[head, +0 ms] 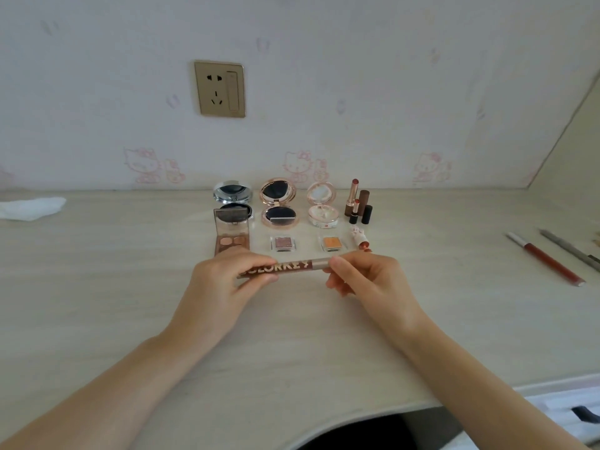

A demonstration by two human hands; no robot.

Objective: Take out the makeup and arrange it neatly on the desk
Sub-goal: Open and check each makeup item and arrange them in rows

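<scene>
Both hands are up over the desk [97, 287] holding one makeup stick [289, 267] sideways between them, just in front of the little rows of makeup. The stick is slim, dark reddish-brown along most of its length with big pale block letters on it, and a beige-gold section at the right end. Left hand [220, 287] has its fingers and thumb pinched closed around the left end, right hand [367, 277] is pinched shut on the beige end, so it's gripped from both sides and not touching the desk as far as I can tell. The lettering is partly covered by the left fingers, so I can't read the whole word. Just behind the stick sits an open brown eyeshadow palette [231, 237], a small clear pot of sparkly shadow [283, 243] and an orange one [331, 243], plus a small tube [358, 238] half hidden by the right hand. Behind those, three open round compacts [279, 203] and a cluster of lipsticks [358, 203] standing upright. Well off to the right of the stick lie a red pencil [548, 259] and a grey pencil [568, 248], the grey one cut off at the frame edge. Far left there's a crumpled white tissue [31, 207], also clipped by the edge.
</scene>
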